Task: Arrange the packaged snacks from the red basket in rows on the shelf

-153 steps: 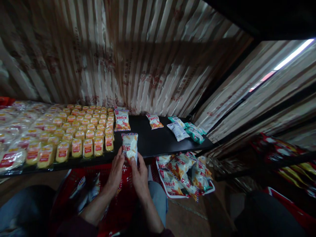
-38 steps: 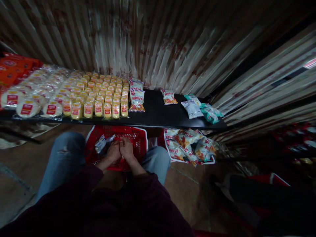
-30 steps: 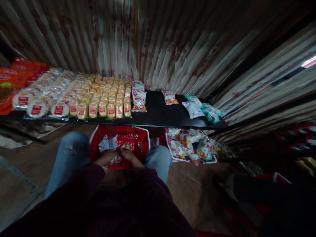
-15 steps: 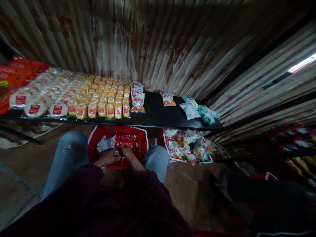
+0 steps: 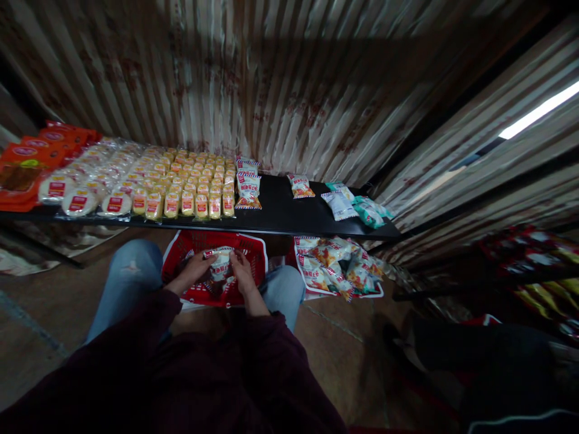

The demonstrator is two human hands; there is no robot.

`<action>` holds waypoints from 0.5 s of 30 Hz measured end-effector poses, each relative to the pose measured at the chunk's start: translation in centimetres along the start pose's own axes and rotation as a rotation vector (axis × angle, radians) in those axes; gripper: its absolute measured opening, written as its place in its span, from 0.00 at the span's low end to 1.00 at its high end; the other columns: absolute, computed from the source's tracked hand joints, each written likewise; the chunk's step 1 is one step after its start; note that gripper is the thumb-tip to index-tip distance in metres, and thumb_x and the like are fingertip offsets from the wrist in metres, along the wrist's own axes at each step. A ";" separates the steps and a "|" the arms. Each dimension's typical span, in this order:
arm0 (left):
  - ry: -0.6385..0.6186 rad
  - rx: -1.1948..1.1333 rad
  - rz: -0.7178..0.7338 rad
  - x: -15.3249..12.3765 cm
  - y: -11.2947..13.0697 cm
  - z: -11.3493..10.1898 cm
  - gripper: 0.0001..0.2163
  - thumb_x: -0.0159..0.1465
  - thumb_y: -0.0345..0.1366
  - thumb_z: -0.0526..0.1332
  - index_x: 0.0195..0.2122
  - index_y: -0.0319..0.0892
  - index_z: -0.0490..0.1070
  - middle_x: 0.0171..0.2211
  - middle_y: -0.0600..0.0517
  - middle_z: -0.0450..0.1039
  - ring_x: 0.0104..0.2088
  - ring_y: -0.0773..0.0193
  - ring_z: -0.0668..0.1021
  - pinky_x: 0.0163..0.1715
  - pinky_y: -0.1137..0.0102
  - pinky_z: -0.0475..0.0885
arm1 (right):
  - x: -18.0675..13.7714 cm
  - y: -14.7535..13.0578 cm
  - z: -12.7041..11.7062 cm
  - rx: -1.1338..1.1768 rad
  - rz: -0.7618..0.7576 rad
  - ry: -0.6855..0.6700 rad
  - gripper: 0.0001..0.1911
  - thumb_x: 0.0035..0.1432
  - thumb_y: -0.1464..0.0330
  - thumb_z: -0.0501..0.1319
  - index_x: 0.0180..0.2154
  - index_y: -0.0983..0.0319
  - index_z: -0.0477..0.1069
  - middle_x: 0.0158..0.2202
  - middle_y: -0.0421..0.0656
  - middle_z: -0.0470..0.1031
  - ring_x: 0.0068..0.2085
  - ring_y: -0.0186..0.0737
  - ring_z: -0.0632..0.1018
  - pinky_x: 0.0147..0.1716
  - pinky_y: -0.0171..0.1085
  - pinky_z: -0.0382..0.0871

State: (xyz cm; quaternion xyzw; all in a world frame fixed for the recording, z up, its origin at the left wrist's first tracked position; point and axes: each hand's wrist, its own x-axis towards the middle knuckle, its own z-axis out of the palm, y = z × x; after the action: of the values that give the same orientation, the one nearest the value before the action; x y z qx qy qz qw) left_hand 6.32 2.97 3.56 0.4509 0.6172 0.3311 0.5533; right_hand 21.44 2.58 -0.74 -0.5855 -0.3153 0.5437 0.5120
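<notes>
Between my knees stands a red plastic basket [image 5: 259, 246] with a white rim. Over it, my left hand [image 5: 198, 269] and my right hand [image 5: 242, 270] grip the two ends of a white snack packet [image 5: 220, 263] with red printing. Both hands are closed on it. What lies beneath the packet in the basket is mostly hidden by my hands and shadow. On the black shelf [image 5: 277, 216] in front, two similar packets [image 5: 248, 191] lie one behind the other beside the rows of small yellow wrapped cakes [image 5: 194, 187].
A second basket [image 5: 379, 294], heaped with snack packets [image 5: 337, 262], stands right of my knee. Farther along the shelf are a single packet [image 5: 301, 186] and several white and green ones [image 5: 368, 211]. Round white cakes [image 5: 80, 201] and orange bags [image 5: 22, 175] fill the left. Another person's dark-clothed leg [image 5: 474, 352] is at right.
My hands were low in the basket, close together. Now they are apart and raised, with the white packet held between them. The view has shifted slightly.
</notes>
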 end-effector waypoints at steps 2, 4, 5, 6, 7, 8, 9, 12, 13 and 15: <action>0.006 -0.088 0.000 -0.5 0.8 0.2 0.21 0.48 0.50 0.66 0.36 0.37 0.76 0.29 0.46 0.79 0.31 0.58 0.78 0.31 0.68 0.71 | -0.9 -0.9 0.0 0.054 0.032 -0.051 0.23 0.49 0.52 0.62 0.41 0.60 0.73 0.36 0.43 0.79 0.36 0.38 0.78 0.37 0.35 0.72; 0.027 -0.124 0.017 -0.9 1.5 0.3 0.22 0.47 0.51 0.67 0.34 0.37 0.76 0.27 0.48 0.78 0.30 0.59 0.78 0.30 0.69 0.70 | -1.8 -1.8 -0.1 0.069 0.049 -0.158 0.23 0.50 0.50 0.61 0.40 0.61 0.74 0.35 0.42 0.79 0.35 0.38 0.78 0.37 0.36 0.72; 0.039 -0.135 0.026 -1.1 1.8 0.3 0.22 0.47 0.52 0.67 0.33 0.37 0.76 0.26 0.48 0.78 0.30 0.59 0.78 0.30 0.69 0.70 | -2.2 -2.2 -0.2 0.065 0.045 -0.214 0.23 0.50 0.50 0.61 0.39 0.61 0.74 0.35 0.42 0.79 0.35 0.38 0.79 0.38 0.36 0.72; 0.052 -0.145 0.031 -1.3 2.1 0.3 0.23 0.47 0.53 0.66 0.33 0.37 0.76 0.25 0.49 0.77 0.30 0.59 0.78 0.30 0.70 0.69 | -2.6 -2.5 -0.2 0.059 0.035 -0.264 0.23 0.50 0.50 0.61 0.40 0.61 0.74 0.35 0.42 0.79 0.35 0.38 0.79 0.38 0.36 0.72; 0.066 -0.157 0.029 -1.5 2.4 0.4 0.23 0.47 0.53 0.66 0.32 0.37 0.75 0.24 0.49 0.77 0.30 0.59 0.78 0.31 0.70 0.70 | -3.0 -2.8 -0.2 0.057 0.019 -0.302 0.23 0.50 0.51 0.62 0.41 0.60 0.74 0.36 0.42 0.79 0.35 0.38 0.79 0.38 0.36 0.72; 0.073 -0.168 0.024 -1.7 2.6 0.4 0.23 0.48 0.54 0.65 0.33 0.37 0.75 0.24 0.49 0.77 0.30 0.59 0.78 0.31 0.70 0.70 | -3.4 -3.1 -0.2 0.060 -0.002 -0.325 0.23 0.50 0.51 0.63 0.42 0.60 0.74 0.36 0.42 0.79 0.35 0.37 0.79 0.39 0.36 0.72; 0.072 -0.177 0.017 -1.9 2.8 0.5 0.23 0.49 0.54 0.64 0.33 0.37 0.75 0.24 0.49 0.77 0.31 0.59 0.78 0.31 0.69 0.70 | -3.7 -3.2 -0.2 0.064 -0.022 -0.333 0.23 0.49 0.52 0.63 0.43 0.60 0.74 0.36 0.41 0.80 0.34 0.37 0.79 0.40 0.36 0.72; 0.056 -0.188 0.006 -2.4 2.9 0.8 0.25 0.50 0.55 0.63 0.37 0.36 0.75 0.29 0.48 0.78 0.34 0.59 0.78 0.33 0.69 0.71 | -4.3 -3.2 0.1 0.078 -0.049 -0.288 0.24 0.51 0.51 0.62 0.44 0.60 0.73 0.36 0.42 0.80 0.34 0.37 0.79 0.40 0.37 0.72; 0.047 -0.193 0.011 -2.6 2.8 1.0 0.25 0.50 0.55 0.64 0.38 0.37 0.74 0.31 0.48 0.79 0.34 0.58 0.78 0.34 0.68 0.71 | -4.4 -3.1 0.2 0.077 -0.056 -0.266 0.24 0.51 0.51 0.61 0.44 0.60 0.73 0.37 0.43 0.80 0.34 0.38 0.79 0.40 0.37 0.72; 0.026 -0.215 0.034 -2.9 2.3 1.5 0.26 0.48 0.54 0.66 0.40 0.37 0.73 0.33 0.47 0.79 0.35 0.58 0.79 0.35 0.67 0.71 | -4.3 -2.8 0.2 0.067 -0.072 -0.227 0.25 0.51 0.50 0.61 0.44 0.60 0.73 0.38 0.43 0.80 0.36 0.38 0.79 0.41 0.37 0.72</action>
State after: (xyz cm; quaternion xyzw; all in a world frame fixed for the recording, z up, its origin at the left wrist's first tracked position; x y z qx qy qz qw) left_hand 8.17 1.05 6.51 0.3949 0.5777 0.4106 0.5845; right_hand 20.87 -0.54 3.31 -0.4909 -0.3739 0.5980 0.5115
